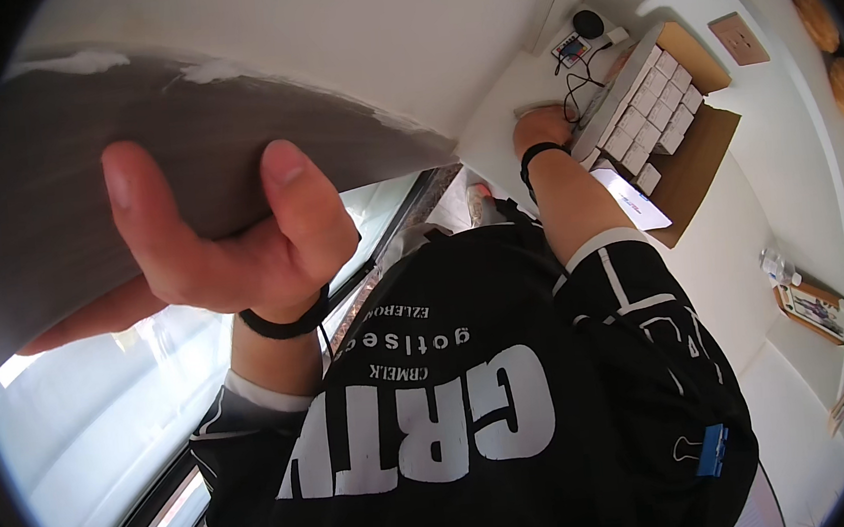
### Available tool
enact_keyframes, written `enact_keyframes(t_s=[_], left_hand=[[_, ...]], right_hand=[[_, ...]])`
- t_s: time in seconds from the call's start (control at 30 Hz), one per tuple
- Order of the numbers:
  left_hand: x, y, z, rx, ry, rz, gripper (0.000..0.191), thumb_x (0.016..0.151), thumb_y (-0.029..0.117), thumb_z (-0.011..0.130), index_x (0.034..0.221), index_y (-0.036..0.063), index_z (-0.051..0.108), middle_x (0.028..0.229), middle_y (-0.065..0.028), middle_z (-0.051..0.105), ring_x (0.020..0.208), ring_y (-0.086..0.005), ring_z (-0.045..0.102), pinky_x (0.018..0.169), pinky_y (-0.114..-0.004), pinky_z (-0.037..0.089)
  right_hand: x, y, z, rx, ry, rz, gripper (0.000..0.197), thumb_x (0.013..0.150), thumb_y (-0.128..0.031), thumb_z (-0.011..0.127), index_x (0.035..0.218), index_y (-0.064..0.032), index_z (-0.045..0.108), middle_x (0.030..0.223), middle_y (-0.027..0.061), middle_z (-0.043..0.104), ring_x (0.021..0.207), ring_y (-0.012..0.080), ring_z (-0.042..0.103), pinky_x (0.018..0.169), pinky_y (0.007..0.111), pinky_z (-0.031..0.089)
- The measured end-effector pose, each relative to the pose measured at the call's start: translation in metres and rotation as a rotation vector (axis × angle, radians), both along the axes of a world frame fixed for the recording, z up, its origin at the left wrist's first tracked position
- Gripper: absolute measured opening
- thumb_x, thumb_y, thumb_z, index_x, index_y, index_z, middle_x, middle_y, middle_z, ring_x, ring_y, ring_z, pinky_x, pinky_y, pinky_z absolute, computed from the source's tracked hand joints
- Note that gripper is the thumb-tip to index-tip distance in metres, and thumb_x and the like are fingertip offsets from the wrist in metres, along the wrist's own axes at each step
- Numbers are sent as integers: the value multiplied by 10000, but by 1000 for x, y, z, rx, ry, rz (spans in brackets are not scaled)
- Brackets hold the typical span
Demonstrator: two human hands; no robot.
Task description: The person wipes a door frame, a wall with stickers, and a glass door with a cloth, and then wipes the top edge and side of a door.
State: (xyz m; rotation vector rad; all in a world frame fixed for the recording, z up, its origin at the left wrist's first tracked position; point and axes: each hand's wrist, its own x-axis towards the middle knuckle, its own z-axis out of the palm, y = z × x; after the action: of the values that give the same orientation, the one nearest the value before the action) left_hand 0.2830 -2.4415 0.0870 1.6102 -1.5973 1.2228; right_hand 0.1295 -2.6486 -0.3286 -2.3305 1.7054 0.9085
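Observation:
My left hand (239,242) is raised close to the camera, its fingers apart and curled, in front of a dark grey panel (202,162). One finger stretches left along the panel's lower edge; whether it touches is unclear. I see nothing held in it. My right hand (544,128) is low on a white surface (492,114), beside an open cardboard box (703,163) with rows of small white cartons (653,104). Its fingers are mostly hidden, and a thin pale object (533,108) lies at them. A black cable (571,92) runs next to that hand.
Behind the right hand are a small remote control (570,49), a round black object (588,24) and a white plug adapter (617,36). A wall socket (739,38), a plastic bottle (778,266) and a framed picture (812,314) are at the right. Window glass (134,409) is at the left.

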Motion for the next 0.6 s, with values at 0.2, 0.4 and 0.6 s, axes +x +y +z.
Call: enact_keyframes(t_s=[0.2, 0.4, 0.6], left_hand=[[2, 4, -2, 18, 17, -20, 677, 859, 261, 623, 1454, -9, 445, 1646, -266, -62, 1485, -478, 160, 1099, -619, 395], [2, 2, -2, 24, 4, -52, 666, 864, 261, 615, 1455, 3, 452, 1647, -268, -53, 1486, -479, 161, 1109, -619, 381], [-10, 0, -14, -51, 118, -55, 643, 857, 222, 609, 1443, 1, 462, 1652, -260, -62, 1487, -485, 155, 1133, -623, 352]], right_hand=[[8, 77, 63, 513, -251, 384, 297, 867, -234, 653, 1092, -80, 771, 1150, 147, 745, 1054, 364, 709, 805, 562, 557], [11, 117, 83, 669, -595, 516, 318, 846, -174, 665, 1146, -106, 746, 1196, 149, 718, 1145, 337, 670, 908, 459, 556], [13, 53, 113, 331, -441, 532, 297, 912, -181, 590, 1158, -65, 710, 1233, 169, 659, 1160, 369, 640, 918, 472, 555]])
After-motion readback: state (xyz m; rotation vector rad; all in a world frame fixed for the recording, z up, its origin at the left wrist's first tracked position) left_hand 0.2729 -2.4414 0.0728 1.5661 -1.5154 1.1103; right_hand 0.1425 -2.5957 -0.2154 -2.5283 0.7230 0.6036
